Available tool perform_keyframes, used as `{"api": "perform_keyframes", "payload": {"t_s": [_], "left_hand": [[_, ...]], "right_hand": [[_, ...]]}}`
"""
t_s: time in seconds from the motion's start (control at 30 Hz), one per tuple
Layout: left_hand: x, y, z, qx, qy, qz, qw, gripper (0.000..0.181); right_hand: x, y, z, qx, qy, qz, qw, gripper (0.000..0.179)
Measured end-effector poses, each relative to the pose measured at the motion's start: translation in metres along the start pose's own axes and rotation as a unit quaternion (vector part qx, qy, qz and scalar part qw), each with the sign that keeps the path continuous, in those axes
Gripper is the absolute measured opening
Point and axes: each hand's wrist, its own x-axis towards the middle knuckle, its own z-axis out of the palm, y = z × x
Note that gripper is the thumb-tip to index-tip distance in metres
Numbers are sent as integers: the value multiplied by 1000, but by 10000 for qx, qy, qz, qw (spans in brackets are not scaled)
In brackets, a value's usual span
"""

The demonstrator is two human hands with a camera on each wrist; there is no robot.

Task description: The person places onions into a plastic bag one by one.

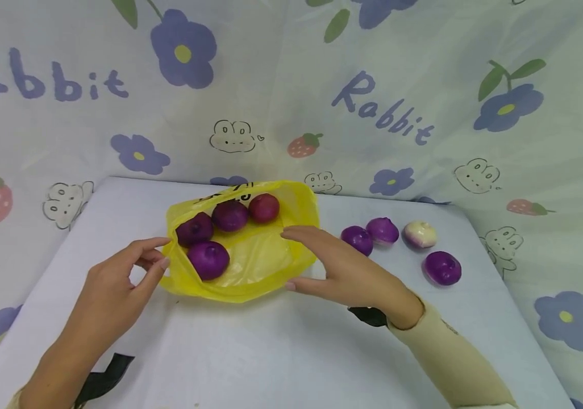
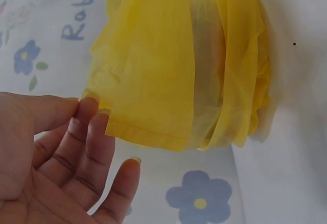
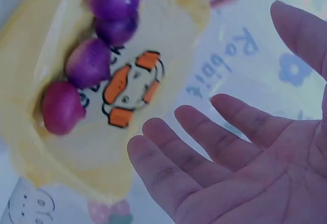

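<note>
A yellow plastic bag (image 1: 261,287) lies on its side with its mouth spread wide toward me. Several red onions (image 1: 208,260) sit inside, bunched in its left half. At the bag's left edge, the bent fingers and thumb of my left hand (image 1: 115,284) pinch the thin film; in the left wrist view the fingertips meet the yellow film (image 2: 148,81). Above the bag's right side, my right hand (image 1: 353,278) holds nothing, thumb and fingers apart. Its palm (image 3: 245,183) faces the bag in the right wrist view, where a printed cartoon shows on the inner wall.
To the right of the bag, on the white table (image 1: 250,358), lie three red onions (image 1: 442,268) and a paler, whitish onion (image 1: 420,234). A patterned cloth (image 1: 271,85) with flowers and rabbits hangs behind. Black straps (image 1: 104,378) show at the wrists.
</note>
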Motion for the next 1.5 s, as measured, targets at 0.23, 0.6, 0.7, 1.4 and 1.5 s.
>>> {"api": "perform_keyframes", "payload": {"t_s": [0.23,0.6,0.7,1.4,1.5], "left_hand": [[2,2,-1,28,16,14,10000,43],[0,0,0,18,55,12,10000,42],[0,-1,1,32,89,79,9999,43],[0,-1,1,48,-14,-43,10000,41],[0,-1,2,43,-4,-11,10000,41]], "right_hand": [[-32,9,-18,164,197,169,9995,91],[-59,50,-37,103,28,937,9955,112],[-61,61,-39,8,-8,1300,9915,116],[-44,124,-41,-91,-25,2246,9744,113],[-40,129,-38,-225,-37,2258,9739,110]]}}
